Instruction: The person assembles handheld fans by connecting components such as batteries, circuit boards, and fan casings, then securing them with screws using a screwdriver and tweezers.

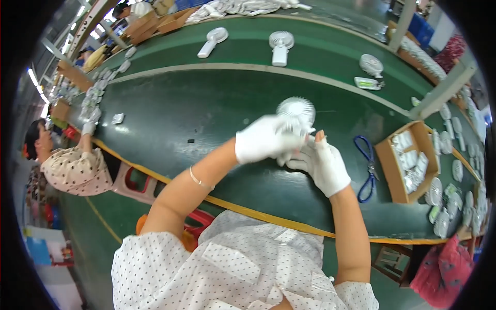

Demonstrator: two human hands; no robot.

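Observation:
In front of me, over the green work table, is a white handheld fan [296, 109] with its round grille pointing away from me. My left hand [264, 139], in a white glove, is closed around the fan just below the grille; its fingers are blurred. Close by on the right, my gloved right hand [326, 164] curls its fingers about the fan's lower part, with the thumb raised and its tip bare. The two hands hide most of the fan's handle. Blue-handled scissors [370, 168] lie to the right of my right hand.
A cardboard box [393, 173] of white parts stands at the right, with several fans [442, 222] beside it. Beyond a pale rail, two fans [280, 49] and a fan head [371, 65] lie on a green belt. A co-worker [75, 165] sits at left. A small black piece [191, 141] lies on the table.

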